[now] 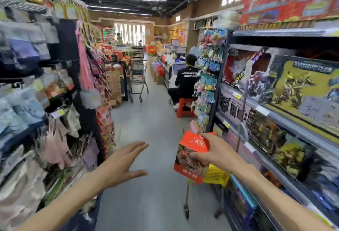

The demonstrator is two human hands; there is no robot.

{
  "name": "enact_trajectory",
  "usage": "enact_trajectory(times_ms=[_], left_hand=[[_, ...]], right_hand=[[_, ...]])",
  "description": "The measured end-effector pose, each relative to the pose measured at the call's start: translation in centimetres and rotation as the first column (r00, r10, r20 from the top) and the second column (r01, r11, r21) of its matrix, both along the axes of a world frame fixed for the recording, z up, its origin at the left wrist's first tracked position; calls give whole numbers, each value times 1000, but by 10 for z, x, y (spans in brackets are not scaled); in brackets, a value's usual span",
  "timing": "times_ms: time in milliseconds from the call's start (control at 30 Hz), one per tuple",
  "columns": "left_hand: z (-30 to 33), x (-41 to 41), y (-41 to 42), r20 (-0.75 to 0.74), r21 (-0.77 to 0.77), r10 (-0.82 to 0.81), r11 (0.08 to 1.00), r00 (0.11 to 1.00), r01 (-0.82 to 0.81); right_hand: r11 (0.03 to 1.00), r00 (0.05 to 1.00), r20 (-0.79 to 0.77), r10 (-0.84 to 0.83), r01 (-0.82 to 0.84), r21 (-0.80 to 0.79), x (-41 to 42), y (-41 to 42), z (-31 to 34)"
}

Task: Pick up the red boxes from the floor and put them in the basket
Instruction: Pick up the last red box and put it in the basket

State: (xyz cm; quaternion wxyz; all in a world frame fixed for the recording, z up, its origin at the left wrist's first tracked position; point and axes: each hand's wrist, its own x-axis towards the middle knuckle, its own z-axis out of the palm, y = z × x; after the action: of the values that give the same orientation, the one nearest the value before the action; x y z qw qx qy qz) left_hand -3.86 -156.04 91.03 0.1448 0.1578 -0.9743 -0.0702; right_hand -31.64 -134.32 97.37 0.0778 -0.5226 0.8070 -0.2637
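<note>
Clearly the right hand (218, 152) pinches a red box (192, 155) above the yellow basket (216, 175), left hand (122, 161) spread empty; a loose grip could drop it outside.

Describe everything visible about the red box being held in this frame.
The red cardboard box is rectangular, with a plain red top panel bearing a small yellow-and-white logo, a printed food photo on its front face, and a red lower band with pale lettering. It is off the floor, tilted so its top leans away. The right hand grips it, fingers over the top edge and thumb on the front. Its lower part overlaps the yellow plastic basket on a wheeled frame; contact between them cannot be told. Motion blur hides the text.
</note>
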Motion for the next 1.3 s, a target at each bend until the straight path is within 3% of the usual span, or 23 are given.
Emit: enact_trajectory(times_ms=[433,733,1000,1300], left_hand=[[-10,-244,-304,1,-18,-150,989,989,150],[-31,-438,-476,68,-2,-433,901,899,434],[-46,-611,-519,124,43,-731,680,672,732],[-111,-768,-510,156,138,-846,529,509,837]], right_hand=[[965,963,-94,-252,257,42,-221,-250,-12],[849,849,-92,-520,526,56,-335,-355,-49],[620,635,-91,-767,770,150,-403,-362,-89],[408,440,-55,-896,866,289,-484,-348,-202]])
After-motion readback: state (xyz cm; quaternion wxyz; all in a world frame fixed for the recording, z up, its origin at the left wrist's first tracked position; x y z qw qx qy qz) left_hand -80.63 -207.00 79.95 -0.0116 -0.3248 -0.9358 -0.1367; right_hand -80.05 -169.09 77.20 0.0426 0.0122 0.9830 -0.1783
